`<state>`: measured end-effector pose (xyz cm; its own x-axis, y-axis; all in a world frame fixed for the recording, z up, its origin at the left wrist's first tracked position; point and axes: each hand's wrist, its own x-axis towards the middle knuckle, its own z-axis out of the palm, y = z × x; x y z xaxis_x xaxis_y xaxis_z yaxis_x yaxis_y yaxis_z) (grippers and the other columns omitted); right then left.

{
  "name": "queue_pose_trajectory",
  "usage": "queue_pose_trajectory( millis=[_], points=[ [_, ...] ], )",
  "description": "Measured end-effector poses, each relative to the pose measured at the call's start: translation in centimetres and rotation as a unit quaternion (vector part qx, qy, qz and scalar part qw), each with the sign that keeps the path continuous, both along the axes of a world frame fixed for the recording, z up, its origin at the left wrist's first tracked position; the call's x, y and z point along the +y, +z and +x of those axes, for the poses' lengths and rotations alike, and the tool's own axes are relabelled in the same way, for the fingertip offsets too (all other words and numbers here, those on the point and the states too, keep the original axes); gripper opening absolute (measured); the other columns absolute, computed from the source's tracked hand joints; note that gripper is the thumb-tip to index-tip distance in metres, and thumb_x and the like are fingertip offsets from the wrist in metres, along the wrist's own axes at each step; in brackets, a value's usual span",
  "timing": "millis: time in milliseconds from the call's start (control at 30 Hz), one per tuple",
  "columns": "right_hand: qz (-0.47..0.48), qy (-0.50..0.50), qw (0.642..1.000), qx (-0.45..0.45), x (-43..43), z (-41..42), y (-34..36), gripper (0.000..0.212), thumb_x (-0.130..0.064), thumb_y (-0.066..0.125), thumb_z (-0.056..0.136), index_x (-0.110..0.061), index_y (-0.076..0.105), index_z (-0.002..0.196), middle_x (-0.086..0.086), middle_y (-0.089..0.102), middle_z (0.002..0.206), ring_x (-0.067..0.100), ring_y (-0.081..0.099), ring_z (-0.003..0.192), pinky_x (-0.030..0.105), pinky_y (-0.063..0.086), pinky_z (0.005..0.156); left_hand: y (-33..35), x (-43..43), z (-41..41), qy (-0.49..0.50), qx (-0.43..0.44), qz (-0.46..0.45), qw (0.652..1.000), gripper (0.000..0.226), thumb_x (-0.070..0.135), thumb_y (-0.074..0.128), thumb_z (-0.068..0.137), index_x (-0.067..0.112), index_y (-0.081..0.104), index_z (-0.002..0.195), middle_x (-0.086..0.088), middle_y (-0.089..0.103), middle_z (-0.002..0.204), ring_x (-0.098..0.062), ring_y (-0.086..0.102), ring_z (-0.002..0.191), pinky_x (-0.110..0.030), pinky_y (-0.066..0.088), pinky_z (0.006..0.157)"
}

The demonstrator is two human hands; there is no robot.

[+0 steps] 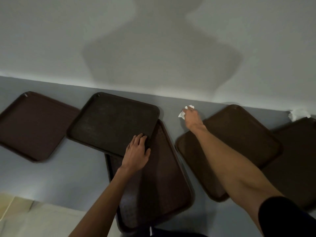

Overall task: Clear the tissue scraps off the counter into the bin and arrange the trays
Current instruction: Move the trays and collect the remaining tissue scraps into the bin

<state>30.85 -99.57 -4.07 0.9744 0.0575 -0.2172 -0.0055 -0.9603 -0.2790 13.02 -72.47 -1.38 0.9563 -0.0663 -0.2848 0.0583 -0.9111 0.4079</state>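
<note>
Fingers of the right hand pinched a tissue scrap on the counter, just right of the top tray, evidently to bin it. The left hand lay flat-fingered on that tray's corner, probably steadying it. Another scrap sat far right.

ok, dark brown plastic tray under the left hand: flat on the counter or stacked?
Partly stacked: the dark brown plastic tray overlaps a reddish-brown tray at its near corner; left hand rests there.

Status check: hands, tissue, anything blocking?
Left hand flat on overlapping dark brown plastic trays. Right hand grips crumpled white tissue scrap by wall. Second white tissue wad far right, untouched. Bin unseen.
</note>
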Motion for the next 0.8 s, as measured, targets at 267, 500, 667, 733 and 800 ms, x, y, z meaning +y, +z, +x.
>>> queue_pose_trajectory(
  millis=[267,500,667,733,800],
  points=[
    [0.011,-0.038,0.998,-0.041,0.9,-4.9,0.3,0.029,0.011,0.055,0.094,0.001,0.072,0.115,0.023,0.068,0.12,0.041,0.068,0.112,0.042,0.053,0.095,0.3,0.3,-0.2,0.0,0.0,-0.01,1.0,0.063,0.04,0.054,0.104,0.023,0.031,0.159,-0.002,0.026,0.169,-0.029,0.02,0.158,-0.055,0.03,0.124],
    [0.279,-0.117,0.953,-0.022,4.7,-10.5,6.1,0.019,-0.011,0.075,0.088,-0.027,0.069,0.095,-0.004,0.076,0.095,0.015,0.072,0.093,0.026,0.055,0.087,3.7,0.8,-1.1,0.047,-0.069,-0.137,0.987,0.052,0.035,0.06,0.103,0.023,0.045,0.151,-0.002,0.049,0.152,-0.022,0.05,0.138,-0.043,0.045,0.115],
    [0.452,-0.109,0.884,0.048,10.8,-17.0,11.0,0.019,-0.018,0.085,0.085,-0.031,0.075,0.095,-0.008,0.076,0.097,0.007,0.073,0.093,0.032,0.061,0.089,8.7,3.0,-3.8,0.115,-0.054,-0.369,0.921,0.043,0.037,0.064,0.103,0.027,0.056,0.143,0.009,0.066,0.137,-0.004,0.063,0.126,-0.028,0.054,0.105],
    [0.49,-0.079,0.867,0.058,13.5,-19.2,12.8,0.016,-0.017,0.086,0.086,-0.028,0.078,0.095,-0.007,0.078,0.097,0.007,0.073,0.096,0.033,0.062,0.092,10.8,4.4,-5.7,0.143,-0.018,-0.48,0.865,0.036,0.03,0.064,0.103,0.02,0.063,0.138,0.001,0.072,0.128,-0.013,0.069,0.119,-0.033,0.058,0.1],
    [0.505,-0.044,0.86,0.06,16.4,-21.4,14.4,0.015,-0.018,0.085,0.086,-0.028,0.079,0.095,-0.007,0.079,0.096,0.009,0.075,0.095,0.036,0.062,0.092,12.1,6.7,-8.0,0.159,-0.025,-0.524,0.837,0.029,0.025,0.064,0.103,0.011,0.07,0.128,-0.007,0.075,0.12,-0.023,0.072,0.115,-0.037,0.059,0.097]
  ],
)
